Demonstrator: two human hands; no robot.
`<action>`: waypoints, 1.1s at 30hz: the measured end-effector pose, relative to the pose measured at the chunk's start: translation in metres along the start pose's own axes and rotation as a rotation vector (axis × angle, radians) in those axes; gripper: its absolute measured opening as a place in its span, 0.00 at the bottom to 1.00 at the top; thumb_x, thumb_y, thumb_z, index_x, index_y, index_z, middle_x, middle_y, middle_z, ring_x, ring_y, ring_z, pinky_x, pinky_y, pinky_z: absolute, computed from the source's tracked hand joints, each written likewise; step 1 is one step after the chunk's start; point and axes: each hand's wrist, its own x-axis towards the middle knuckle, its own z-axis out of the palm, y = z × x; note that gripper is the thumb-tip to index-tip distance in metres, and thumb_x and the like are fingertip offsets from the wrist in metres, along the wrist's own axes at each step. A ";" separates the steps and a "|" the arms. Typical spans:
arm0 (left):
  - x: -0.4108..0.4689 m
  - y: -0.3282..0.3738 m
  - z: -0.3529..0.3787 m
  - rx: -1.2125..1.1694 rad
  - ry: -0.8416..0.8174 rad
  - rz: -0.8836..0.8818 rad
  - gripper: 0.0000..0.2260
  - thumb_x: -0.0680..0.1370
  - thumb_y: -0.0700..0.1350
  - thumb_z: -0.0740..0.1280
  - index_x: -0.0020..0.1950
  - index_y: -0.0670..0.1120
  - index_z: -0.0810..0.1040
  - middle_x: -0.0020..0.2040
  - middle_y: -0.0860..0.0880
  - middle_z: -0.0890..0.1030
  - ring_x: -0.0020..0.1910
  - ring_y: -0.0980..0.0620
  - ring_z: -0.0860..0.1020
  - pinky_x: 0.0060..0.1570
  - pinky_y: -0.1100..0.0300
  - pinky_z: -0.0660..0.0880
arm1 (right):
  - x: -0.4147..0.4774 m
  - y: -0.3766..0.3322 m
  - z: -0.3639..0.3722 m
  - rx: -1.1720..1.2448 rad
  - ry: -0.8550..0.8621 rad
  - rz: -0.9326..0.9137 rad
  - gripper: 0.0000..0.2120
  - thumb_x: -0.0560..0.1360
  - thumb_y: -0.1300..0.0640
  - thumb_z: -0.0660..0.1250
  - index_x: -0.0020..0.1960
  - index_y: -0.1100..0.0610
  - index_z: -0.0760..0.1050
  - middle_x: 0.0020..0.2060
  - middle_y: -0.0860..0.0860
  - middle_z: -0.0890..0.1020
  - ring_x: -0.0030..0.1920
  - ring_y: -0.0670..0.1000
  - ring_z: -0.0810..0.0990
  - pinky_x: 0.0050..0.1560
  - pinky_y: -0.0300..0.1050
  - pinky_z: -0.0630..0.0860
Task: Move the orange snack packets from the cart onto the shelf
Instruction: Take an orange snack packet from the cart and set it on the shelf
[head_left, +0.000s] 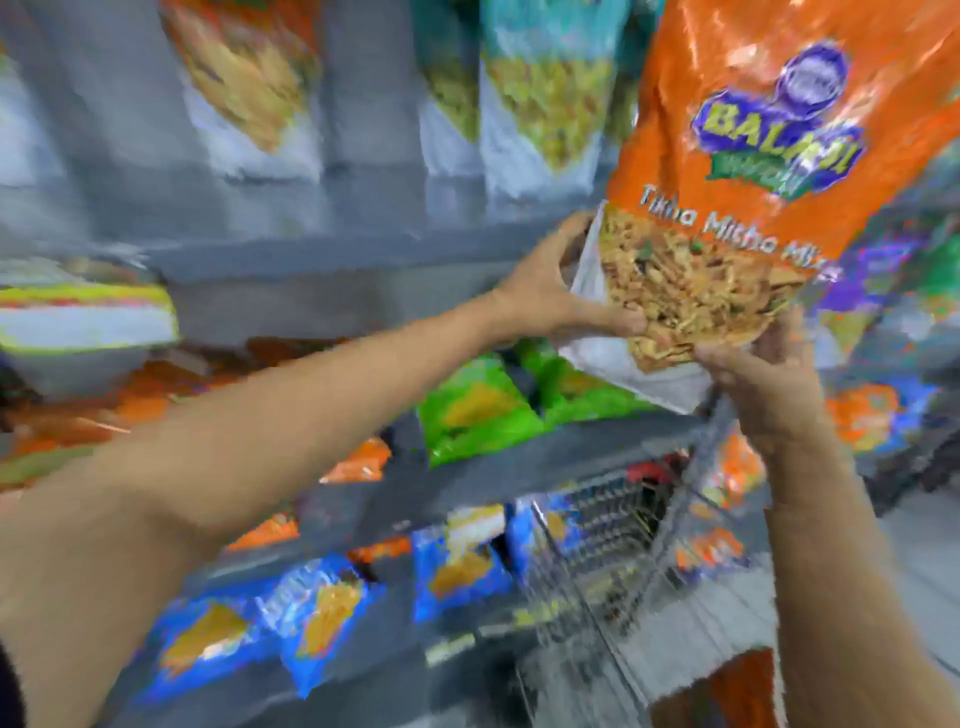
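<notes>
A large orange snack packet (769, 156) labelled Tikha Mitha Mix is held upright at the upper right, in front of the grey shelf (322, 254). My left hand (556, 291) grips its lower left corner, thumb on the front. My right hand (763, 384) holds its bottom edge from below. The wire cart (613, 551) stands at the lower right, below the packet. More orange packets (737, 691) show inside and behind the cart. The whole view is blurred.
Orange and teal packets (540, 98) hang or stand on the upper shelf. Green packets (478, 405) lie on the middle shelf and blue packets (311, 618) on the lower one. A white and yellow pack (83, 322) sits at the left.
</notes>
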 end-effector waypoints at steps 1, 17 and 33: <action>-0.004 0.018 -0.025 0.028 0.045 0.014 0.42 0.58 0.42 0.82 0.68 0.43 0.66 0.64 0.47 0.76 0.60 0.58 0.76 0.64 0.56 0.73 | 0.011 -0.019 0.019 0.034 -0.034 -0.058 0.28 0.59 0.64 0.76 0.56 0.51 0.71 0.47 0.41 0.85 0.47 0.42 0.82 0.45 0.37 0.79; -0.076 0.045 -0.300 0.163 0.608 0.013 0.40 0.55 0.43 0.81 0.64 0.47 0.70 0.53 0.57 0.80 0.47 0.68 0.80 0.40 0.67 0.79 | 0.148 -0.049 0.316 0.213 -0.514 -0.006 0.22 0.67 0.73 0.73 0.53 0.52 0.76 0.43 0.46 0.87 0.46 0.45 0.85 0.38 0.39 0.80; -0.097 0.056 -0.274 1.062 0.895 0.250 0.25 0.63 0.59 0.73 0.50 0.45 0.70 0.49 0.46 0.75 0.47 0.47 0.72 0.47 0.56 0.68 | 0.081 -0.031 0.271 -0.516 0.358 -0.552 0.12 0.64 0.59 0.67 0.38 0.54 0.64 0.34 0.53 0.68 0.36 0.54 0.68 0.40 0.47 0.64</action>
